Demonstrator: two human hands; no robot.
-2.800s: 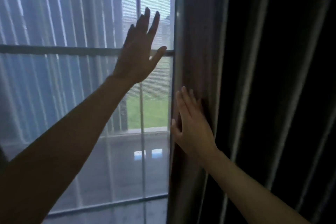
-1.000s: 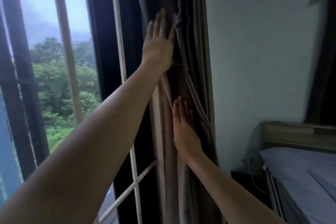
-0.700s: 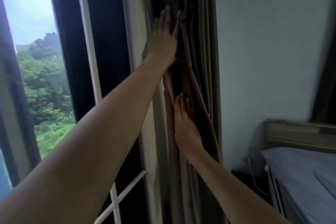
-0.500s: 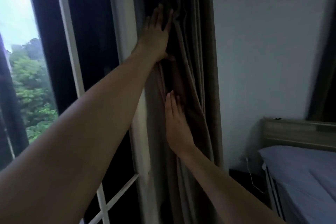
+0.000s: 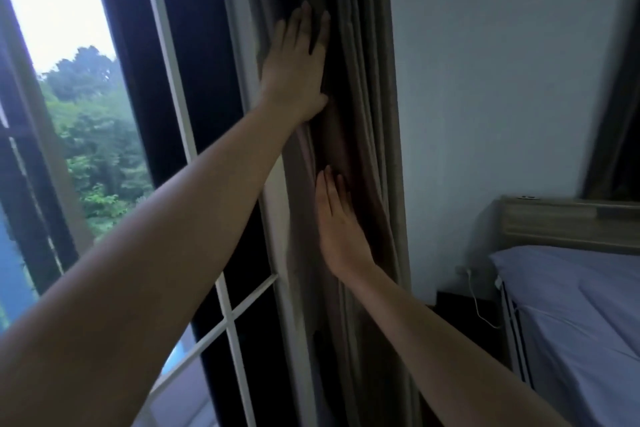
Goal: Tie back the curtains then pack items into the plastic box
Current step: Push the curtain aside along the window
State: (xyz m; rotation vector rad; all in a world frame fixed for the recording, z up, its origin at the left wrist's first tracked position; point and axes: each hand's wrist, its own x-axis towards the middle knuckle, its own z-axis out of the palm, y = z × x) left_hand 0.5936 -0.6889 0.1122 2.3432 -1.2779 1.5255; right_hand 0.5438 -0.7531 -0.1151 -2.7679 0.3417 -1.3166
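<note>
The curtain point(image 5: 367, 114) is hanging bunched into narrow folds at the corner, between the window frame point(image 5: 166, 80) and the wall point(image 5: 485, 80). The left hand point(image 5: 298, 69) is pressing flat on the upper folds and the right hand point(image 5: 341, 229) lower down. Neither grip is closing round anything, and the fingers are lying straight on the cloth. This looks like the gathering part of tying back. No tie is showing, so the next move is probably calling for one hand to pin the bundle while the other finds and wraps a band. A bed point(image 5: 571, 305) is standing further right.
</note>
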